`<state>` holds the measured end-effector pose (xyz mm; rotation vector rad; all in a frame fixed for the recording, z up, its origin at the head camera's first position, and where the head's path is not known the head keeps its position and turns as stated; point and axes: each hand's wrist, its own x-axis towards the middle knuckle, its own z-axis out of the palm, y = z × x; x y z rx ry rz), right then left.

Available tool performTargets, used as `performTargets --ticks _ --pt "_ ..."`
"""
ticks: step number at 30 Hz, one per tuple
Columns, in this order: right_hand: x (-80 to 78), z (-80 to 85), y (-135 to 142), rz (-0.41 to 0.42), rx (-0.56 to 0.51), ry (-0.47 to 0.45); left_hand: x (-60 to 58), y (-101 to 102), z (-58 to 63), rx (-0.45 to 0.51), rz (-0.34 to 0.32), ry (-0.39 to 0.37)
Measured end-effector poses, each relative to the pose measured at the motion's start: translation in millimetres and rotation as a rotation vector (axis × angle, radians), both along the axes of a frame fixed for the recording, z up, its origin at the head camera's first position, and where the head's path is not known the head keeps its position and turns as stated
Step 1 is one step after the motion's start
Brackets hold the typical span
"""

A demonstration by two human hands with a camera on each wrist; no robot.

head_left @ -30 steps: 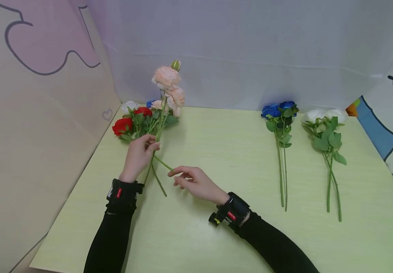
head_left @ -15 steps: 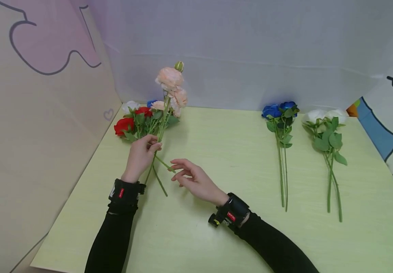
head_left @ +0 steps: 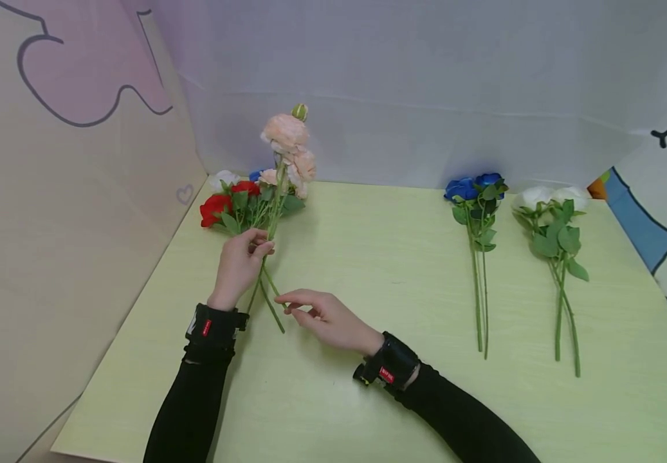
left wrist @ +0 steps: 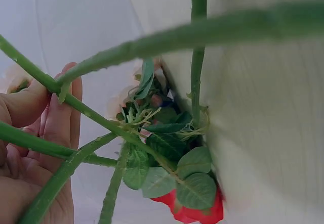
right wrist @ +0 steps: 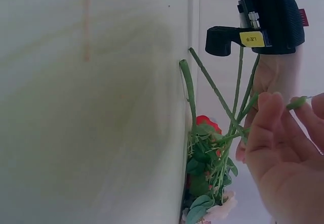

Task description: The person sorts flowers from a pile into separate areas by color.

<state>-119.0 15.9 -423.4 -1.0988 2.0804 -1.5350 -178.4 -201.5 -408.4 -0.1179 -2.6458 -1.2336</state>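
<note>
My left hand (head_left: 239,267) pinches several green stems at the left of the table, in a crossing bundle. Upright above it rise pale pink flowers (head_left: 285,132) with a green bud. Behind the hand are red roses (head_left: 215,211), a white bloom (head_left: 224,180) and part of a blue one; I cannot tell which of their stems are gripped. My right hand (head_left: 328,319) holds the lower end of one slanting stem (head_left: 271,281) between thumb and fingers. In the right wrist view that stem's tip (right wrist: 297,102) shows between the fingers. Crossing stems (left wrist: 86,112) fill the left wrist view.
Two blue roses (head_left: 475,186) with long stems lie on the right of the pale table (head_left: 391,399). Further right lie white roses (head_left: 550,196), their stems crossed. A pale curtain (head_left: 391,96) hangs along the back edge, and a printed sheet (head_left: 96,225) borders the left.
My right hand has moved slightly down and left, and the slanting stem's lower end has swung down toward the other stems. My left hand stays nearly in place.
</note>
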Motion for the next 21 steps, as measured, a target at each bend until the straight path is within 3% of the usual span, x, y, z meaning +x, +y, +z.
performTargets --ticks 13,21 --pt "-2.0 -1.9 2 -0.061 0.044 0.093 -4.8 -3 -8.1 0.166 0.053 -0.075" --pt "-1.3 -1.1 1 -0.062 0.048 0.032 -8.5 -1 -18.7 0.101 0.076 -0.148"
